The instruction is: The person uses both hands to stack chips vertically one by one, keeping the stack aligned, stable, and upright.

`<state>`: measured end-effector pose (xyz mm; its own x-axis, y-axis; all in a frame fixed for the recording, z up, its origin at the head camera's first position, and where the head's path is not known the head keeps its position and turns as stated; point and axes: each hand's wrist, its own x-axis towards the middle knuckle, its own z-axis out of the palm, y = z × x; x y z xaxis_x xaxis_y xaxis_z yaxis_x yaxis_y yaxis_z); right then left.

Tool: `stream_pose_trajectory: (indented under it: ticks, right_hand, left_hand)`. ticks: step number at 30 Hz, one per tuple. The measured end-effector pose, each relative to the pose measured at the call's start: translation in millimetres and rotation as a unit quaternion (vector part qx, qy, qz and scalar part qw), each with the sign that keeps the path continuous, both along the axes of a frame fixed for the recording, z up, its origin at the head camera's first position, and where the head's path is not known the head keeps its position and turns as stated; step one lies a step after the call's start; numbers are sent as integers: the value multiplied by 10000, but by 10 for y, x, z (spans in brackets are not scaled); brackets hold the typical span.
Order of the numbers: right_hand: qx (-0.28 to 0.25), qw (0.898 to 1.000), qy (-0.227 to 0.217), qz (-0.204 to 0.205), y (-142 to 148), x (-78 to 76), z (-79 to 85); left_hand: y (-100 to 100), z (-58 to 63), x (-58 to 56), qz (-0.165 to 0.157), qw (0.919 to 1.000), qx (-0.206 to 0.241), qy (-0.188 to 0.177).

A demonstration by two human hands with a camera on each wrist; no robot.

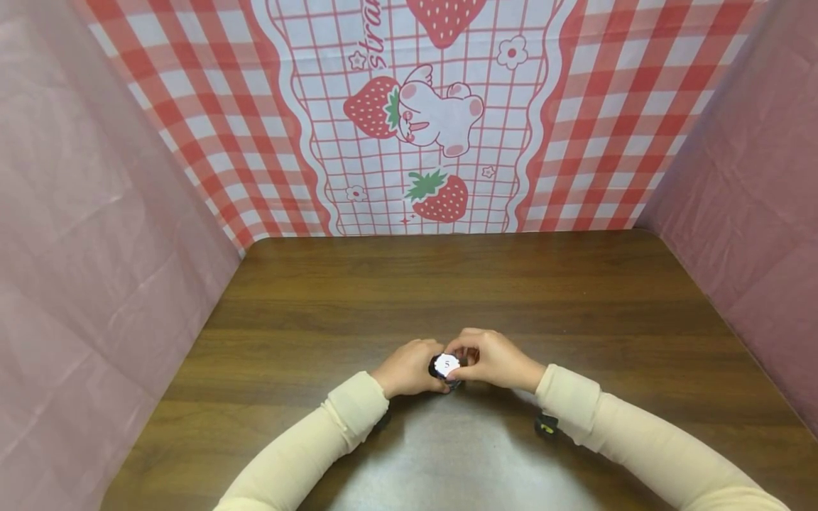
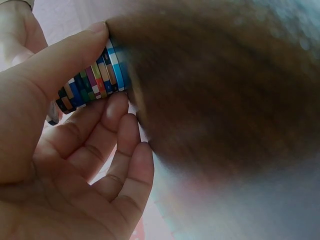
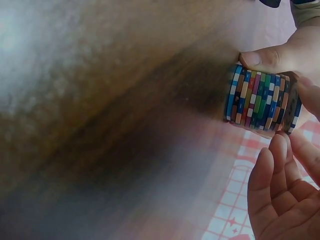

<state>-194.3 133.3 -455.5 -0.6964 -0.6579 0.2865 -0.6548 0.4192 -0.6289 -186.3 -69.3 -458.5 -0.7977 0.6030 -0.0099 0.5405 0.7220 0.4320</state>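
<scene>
A short stack of multicoloured poker chips (image 3: 257, 100) stands on the table between the two hands. My left hand (image 1: 409, 366) grips the stack from the left, its thumb on one side and the index finger on the other, as the left wrist view shows. From the right, my right hand (image 1: 497, 360) pinches a poker chip (image 1: 447, 365) at the top, with a white face marked 5. In the right wrist view that chip sits slightly askew against the stack's top. The remaining fingers of the right hand (image 3: 280, 185) are loosely bent below it.
The brown wooden table (image 1: 307, 284) extends around the hands. A red-and-white checked strawberry cloth (image 1: 569, 142) hangs at the back, with pink cloths (image 1: 115, 213) on both sides. A dark strapped device (image 1: 546, 426) sits beneath the right wrist.
</scene>
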Motion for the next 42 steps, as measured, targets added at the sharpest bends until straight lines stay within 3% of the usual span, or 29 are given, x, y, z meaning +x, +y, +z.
stream_pose_trajectory:
  ticks: [42]
  right_hand:
    - [336, 9992, -158, -153, 14, 22, -26]
  left_hand:
    - [4, -6, -8, -7, 10000, -47, -67]
